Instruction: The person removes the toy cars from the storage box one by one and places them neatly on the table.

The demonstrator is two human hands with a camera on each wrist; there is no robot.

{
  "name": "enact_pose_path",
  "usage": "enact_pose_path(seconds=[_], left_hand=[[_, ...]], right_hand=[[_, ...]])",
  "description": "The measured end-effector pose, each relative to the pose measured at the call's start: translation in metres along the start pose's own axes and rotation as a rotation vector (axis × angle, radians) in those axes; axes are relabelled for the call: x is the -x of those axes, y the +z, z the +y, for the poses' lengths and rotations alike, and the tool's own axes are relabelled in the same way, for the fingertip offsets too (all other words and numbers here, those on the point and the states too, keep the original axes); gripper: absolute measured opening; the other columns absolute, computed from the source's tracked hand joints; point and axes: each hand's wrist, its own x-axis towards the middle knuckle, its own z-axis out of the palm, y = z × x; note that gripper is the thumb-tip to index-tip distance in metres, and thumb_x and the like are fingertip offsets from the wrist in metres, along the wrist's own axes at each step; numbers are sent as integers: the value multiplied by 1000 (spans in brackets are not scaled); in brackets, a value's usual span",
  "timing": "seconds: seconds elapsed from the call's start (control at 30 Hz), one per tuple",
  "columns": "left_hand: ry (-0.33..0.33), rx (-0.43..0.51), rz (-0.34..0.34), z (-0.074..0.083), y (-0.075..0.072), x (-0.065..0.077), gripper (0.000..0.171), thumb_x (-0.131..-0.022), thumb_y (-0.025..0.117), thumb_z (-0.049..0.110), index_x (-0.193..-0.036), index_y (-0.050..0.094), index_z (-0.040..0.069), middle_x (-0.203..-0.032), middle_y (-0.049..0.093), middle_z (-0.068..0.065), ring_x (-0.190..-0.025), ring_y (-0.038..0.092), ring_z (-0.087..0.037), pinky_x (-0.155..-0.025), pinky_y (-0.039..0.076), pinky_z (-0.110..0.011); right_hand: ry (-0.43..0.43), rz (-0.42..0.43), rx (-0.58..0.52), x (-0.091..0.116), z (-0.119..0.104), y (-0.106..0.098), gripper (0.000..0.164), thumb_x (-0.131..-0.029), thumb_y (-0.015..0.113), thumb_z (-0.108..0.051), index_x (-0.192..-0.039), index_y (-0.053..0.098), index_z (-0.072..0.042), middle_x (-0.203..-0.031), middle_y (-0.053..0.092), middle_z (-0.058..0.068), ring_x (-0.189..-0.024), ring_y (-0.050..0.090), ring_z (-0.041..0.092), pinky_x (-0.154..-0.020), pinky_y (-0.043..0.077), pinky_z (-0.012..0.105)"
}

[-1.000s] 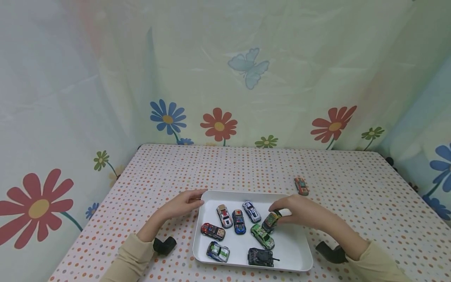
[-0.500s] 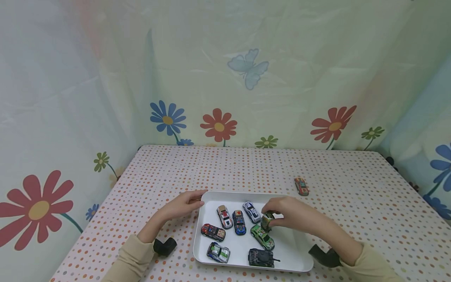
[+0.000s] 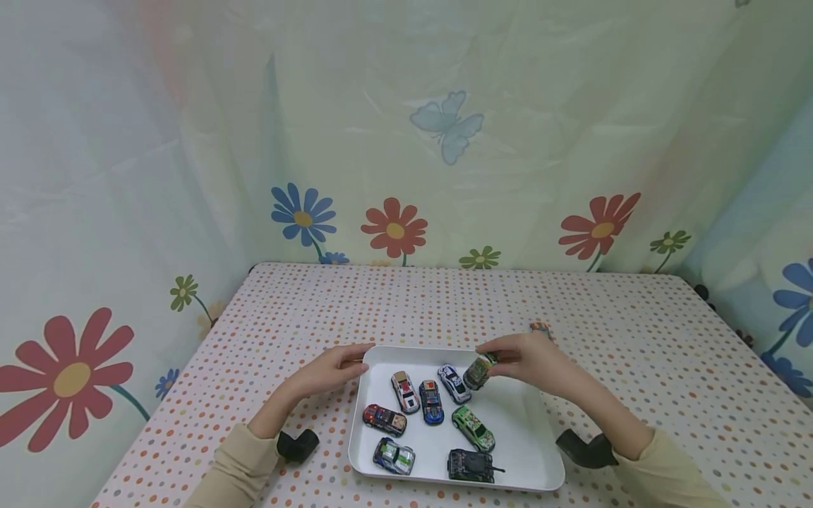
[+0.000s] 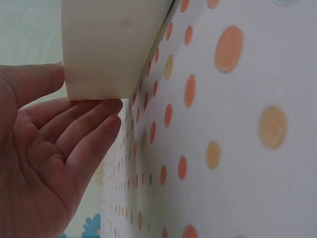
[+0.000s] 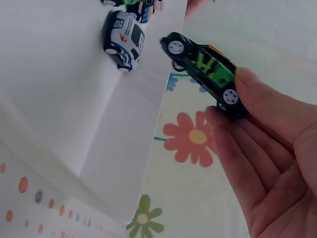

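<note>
My right hand pinches a dark green and black toy car between thumb and fingers, tilted, over the far right part of the white tray. The right wrist view shows its side and wheels, lifted off the tray floor. Close to it lies a white and blue toy car. A bright green toy car sits nearer the front. My left hand is at the tray's far left corner. The left wrist view has its nearly straight fingers and thumb touching the outer wall.
On the tray's left half lie several toy cars, including a blue one and a red and black one. A black toy tank sits at the front wall. Beyond the tray, an orange toy car stands on the dotted tablecloth.
My right hand has carried the dark green car from beside the bright green car, left and then farther back, near the white and blue car. The left hand has stayed at the tray corner.
</note>
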Motion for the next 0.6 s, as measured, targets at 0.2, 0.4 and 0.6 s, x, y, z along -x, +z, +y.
enact_pose_path(seconds=[0.2,0.4,0.6], left_hand=[[16,14,-3,1,0,1,49,-100,46,11,-141,31,-9,-132,47,-24,-117,50,-32,-94,43,-38],[18,7,-1,0,-1,0,49,-100,47,12,-141,32,-8,-132,48,-23,-116,51,-31,-94,43,-39],[1,1,0,-1,0,0,49,-100,47,14,-142,32,-6,-134,47,-21,-118,50,-30,-96,42,-37]], right_hand=[[134,198,-85,-2,23,-1,30,-80,73,-6,-108,66,2,-106,65,18,-91,65,31,-70,55,32],[295,389,-30,-6,120,20,37,-83,71,-37,-111,65,-13,-110,63,9,-96,63,31,-64,56,35],[368,430,-43,-10,158,31,46,-79,70,-50,-106,65,-13,-104,63,9,-96,61,32,-70,55,43]])
